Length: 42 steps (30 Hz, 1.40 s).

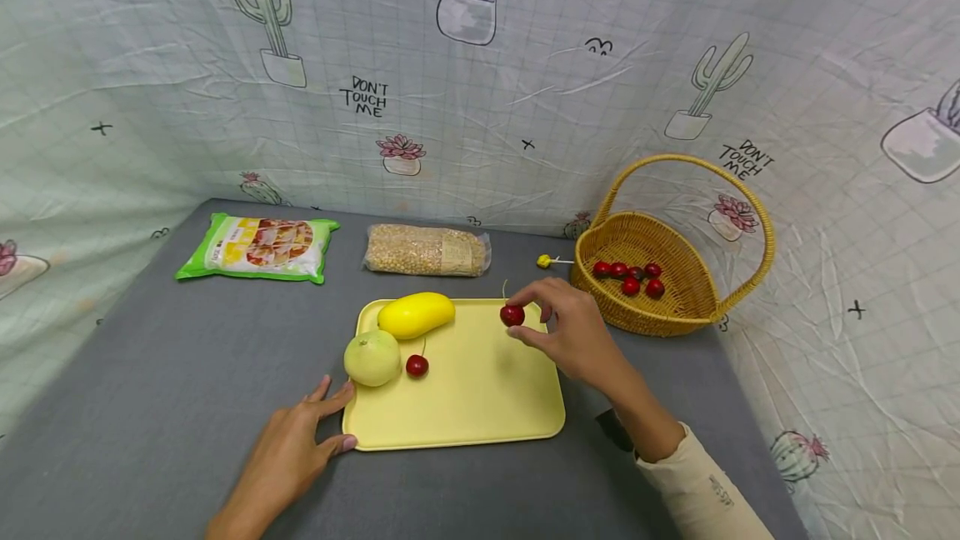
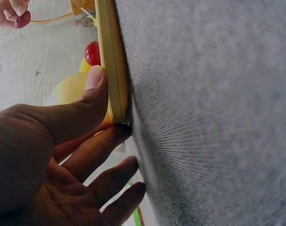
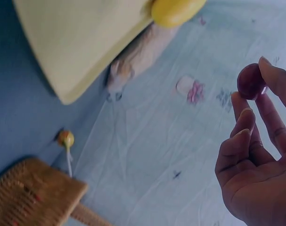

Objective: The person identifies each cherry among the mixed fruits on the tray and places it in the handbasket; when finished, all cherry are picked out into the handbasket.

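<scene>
Between thumb and fingertips, my right hand (image 1: 572, 329) pinches a dark red cherry (image 1: 512, 315) by its body, above the right part of the pale yellow tray (image 1: 480, 407). The cherry's stem points up. My left hand (image 1: 295, 440) rests at the tray's left side, thumb at the near corner and fingers fairly straight along the edge. On the tray are a yellow mango (image 1: 416, 316), a round pale green fruit (image 1: 372, 358) and another cherry (image 1: 417, 366) with a stem. The right wrist view shows the held cherry (image 3: 251, 82) clear of the tray.
A handled wicker basket (image 1: 652, 322) with several cherries (image 1: 632, 286) stands at the right. Beside it lies a yellow lollipop (image 1: 544, 261). Behind the tray are a bag of kernels (image 1: 427, 249) and a green-edged food packet (image 1: 260, 248). A patterned cloth (image 1: 480, 107) hangs behind.
</scene>
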### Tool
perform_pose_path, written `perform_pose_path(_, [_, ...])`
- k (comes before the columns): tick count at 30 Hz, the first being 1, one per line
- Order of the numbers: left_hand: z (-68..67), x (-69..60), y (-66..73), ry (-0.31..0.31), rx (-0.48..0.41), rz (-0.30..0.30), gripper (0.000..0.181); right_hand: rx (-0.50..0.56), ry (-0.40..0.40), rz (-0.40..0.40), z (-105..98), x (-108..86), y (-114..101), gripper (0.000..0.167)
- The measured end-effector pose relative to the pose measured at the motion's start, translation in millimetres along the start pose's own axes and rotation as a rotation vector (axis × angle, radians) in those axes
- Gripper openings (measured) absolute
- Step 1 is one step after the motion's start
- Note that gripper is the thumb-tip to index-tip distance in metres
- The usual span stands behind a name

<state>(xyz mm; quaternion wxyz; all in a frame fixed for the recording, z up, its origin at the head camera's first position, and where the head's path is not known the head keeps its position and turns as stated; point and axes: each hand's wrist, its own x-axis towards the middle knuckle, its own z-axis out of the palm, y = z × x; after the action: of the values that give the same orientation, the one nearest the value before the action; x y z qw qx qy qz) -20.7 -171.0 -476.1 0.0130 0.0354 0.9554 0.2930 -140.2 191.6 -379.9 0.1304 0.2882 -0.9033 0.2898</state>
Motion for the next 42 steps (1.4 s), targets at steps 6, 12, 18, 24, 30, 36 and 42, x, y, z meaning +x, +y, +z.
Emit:
perform_pose_path(6, [0.4, 0.4, -0.6, 0.004, 0.002, 0.003, 0.076, -0.006, 0.058, 0.05, -16.8, 2.4, 14.6, 0.033])
perform_pose_path(12, [-0.1, 0.1, -0.3, 0.001, 0.002, 0.002, 0.075, 0.003, 0.126, 0.078, -31.7, 4.5, 28.4, 0.034])
perform_pose_path(18, [0.1, -0.3, -0.6, 0.002, 0.003, 0.003, 0.076, -0.009, 0.199, 0.113, -42.8, 7.3, 47.8, 0.035])
perform_pose_path(24, [-0.6, 1.2, -0.2, -0.017, 0.004, -0.008, 0.076, -0.003, 0.252, 0.174, -50.7, 9.9, 72.9, 0.032])
perform_pose_path(30, [-0.7, 1.0, 0.3, -0.012, 0.005, -0.006, 0.076, -0.008, 0.305, 0.25, -56.8, 11.5, 99.0, 0.03])
perform_pose_path(36, [-0.9, -1.1, 0.8, 0.005, -0.005, 0.003, 0.075, -0.019, 0.313, 0.327, -61.0, 15.0, 121.9, 0.029])
perform_pose_path(42, [-1.3, 0.2, 0.9, -0.008, -0.004, -0.004, 0.076, -0.039, 0.314, 0.37, -63.6, 17.8, 142.5, 0.029])
